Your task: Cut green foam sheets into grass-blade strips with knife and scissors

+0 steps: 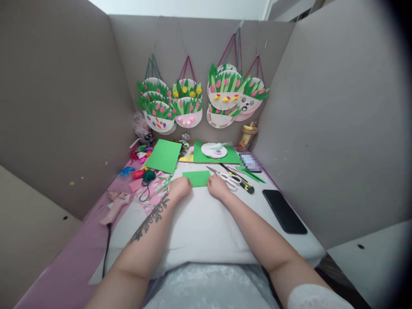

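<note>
A small rectangle of green paper [200, 179] lies across the white table covering in front of me. My left hand [180, 188] is closed on its left end, fingers curled in. At the opposite end, my right hand [218, 186] grips the paper the same way. Just beyond my right hand are scissors [232, 182] with white handles, their blades pointing left. A yellow-and-black utility knife [247, 186] lies beside them. Left of my left hand are pink paper with cut-out holes [154, 189] and thin green scraps.
A larger green sheet [165, 155] and a white paper plate [214, 150] lie at the back. To the left are a pink glue gun [117, 205] and a dark green yarn ball [149, 176]. A black phone [285, 211] rests right. Plate baskets with paper tulips [227, 88] hang on the back wall.
</note>
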`<state>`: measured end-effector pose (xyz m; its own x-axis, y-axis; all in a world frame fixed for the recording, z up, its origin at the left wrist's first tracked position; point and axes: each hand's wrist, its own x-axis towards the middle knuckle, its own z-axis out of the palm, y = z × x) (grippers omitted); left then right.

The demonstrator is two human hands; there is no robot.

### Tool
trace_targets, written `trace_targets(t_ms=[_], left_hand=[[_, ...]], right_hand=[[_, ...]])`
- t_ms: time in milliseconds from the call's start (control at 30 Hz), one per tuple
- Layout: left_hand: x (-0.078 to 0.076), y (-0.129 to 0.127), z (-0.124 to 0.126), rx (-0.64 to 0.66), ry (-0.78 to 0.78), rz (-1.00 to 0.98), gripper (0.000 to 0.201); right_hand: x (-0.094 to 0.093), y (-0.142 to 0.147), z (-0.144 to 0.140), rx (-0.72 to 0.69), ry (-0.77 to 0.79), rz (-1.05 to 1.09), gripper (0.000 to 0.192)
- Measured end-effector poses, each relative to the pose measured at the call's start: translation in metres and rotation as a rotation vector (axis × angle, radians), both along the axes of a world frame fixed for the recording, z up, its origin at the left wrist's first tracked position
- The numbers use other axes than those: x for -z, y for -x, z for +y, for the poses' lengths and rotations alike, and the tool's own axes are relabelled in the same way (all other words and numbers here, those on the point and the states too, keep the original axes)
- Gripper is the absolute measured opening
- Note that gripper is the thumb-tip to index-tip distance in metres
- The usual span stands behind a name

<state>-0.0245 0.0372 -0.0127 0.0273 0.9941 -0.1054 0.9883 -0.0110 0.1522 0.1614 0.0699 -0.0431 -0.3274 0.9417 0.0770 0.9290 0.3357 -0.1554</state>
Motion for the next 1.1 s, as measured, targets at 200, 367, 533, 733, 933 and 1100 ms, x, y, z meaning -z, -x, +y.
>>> trace_targets(t_ms=[200, 367, 533, 733, 933, 1100], left_hand=[[-0.008, 0.010, -0.004, 0.001, 0.037, 0.001, 0.033], [-0.009, 0.020, -0.006, 0.008, 0.038, -0.027, 0.028], [-0.002, 0.035, -0.001, 0.063, 0.042, -0.135, 0.034], [0.002, 0.035, 0.002, 0.133, 0.007, -0.187, 0.026], [0.001, 0.022, -0.003, 0.167, -0.075, -0.138, 0.023], [0.002, 0.015, -0.003, 0.128, -0.083, -0.090, 0.027]], right_hand=[[0.001, -0.002, 0.000, -0.018, -0.012, 0.003, 0.028], [0.002, -0.005, 0.000, -0.029, -0.008, 0.021, 0.027], [0.003, -0.007, 0.000, -0.022, -0.004, 0.058, 0.025], [0.004, -0.007, 0.000, -0.017, -0.015, 0.078, 0.024], [0.005, -0.008, -0.001, -0.014, -0.029, 0.105, 0.023], [0.004, -0.005, -0.001, -0.006, -0.027, 0.080, 0.028]])
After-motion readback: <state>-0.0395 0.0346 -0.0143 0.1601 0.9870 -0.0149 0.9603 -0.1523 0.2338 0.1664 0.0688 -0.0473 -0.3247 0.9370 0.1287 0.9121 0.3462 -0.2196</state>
